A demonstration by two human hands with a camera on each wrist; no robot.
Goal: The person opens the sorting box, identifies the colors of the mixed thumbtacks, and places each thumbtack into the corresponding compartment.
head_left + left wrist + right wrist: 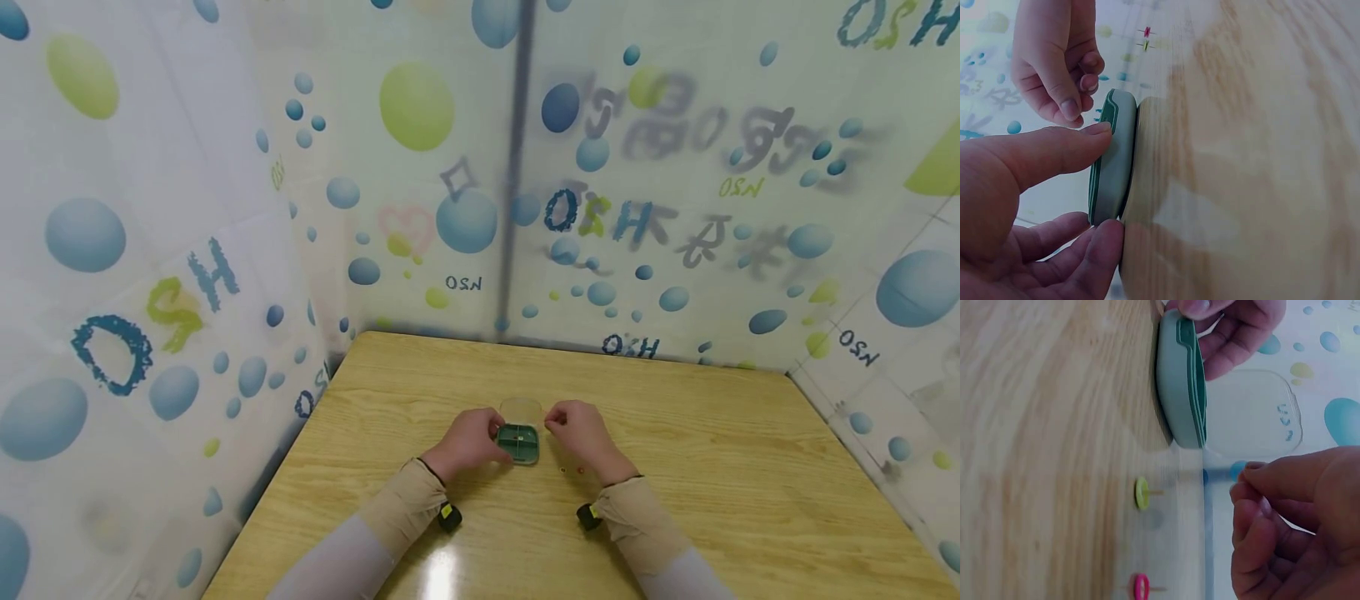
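Observation:
A small green compartment box lies on the table with its clear lid raised at the far side. Thin dividers split its inside, where a tiny light speck shows. My left hand grips the box by its left side, thumb and fingers at opposite edges. To the right of the box, my right hand is raised with thumb and fingertips drawn together; I cannot tell whether something tiny is between them. Near it lie a yellow-green disc with a thin pin and a pink ring-like piece with a similar pin.
The wooden table reaches back to a printed curtain with bubbles and letters, which also hangs along both sides. Each wrist carries a small black camera, such as the left one.

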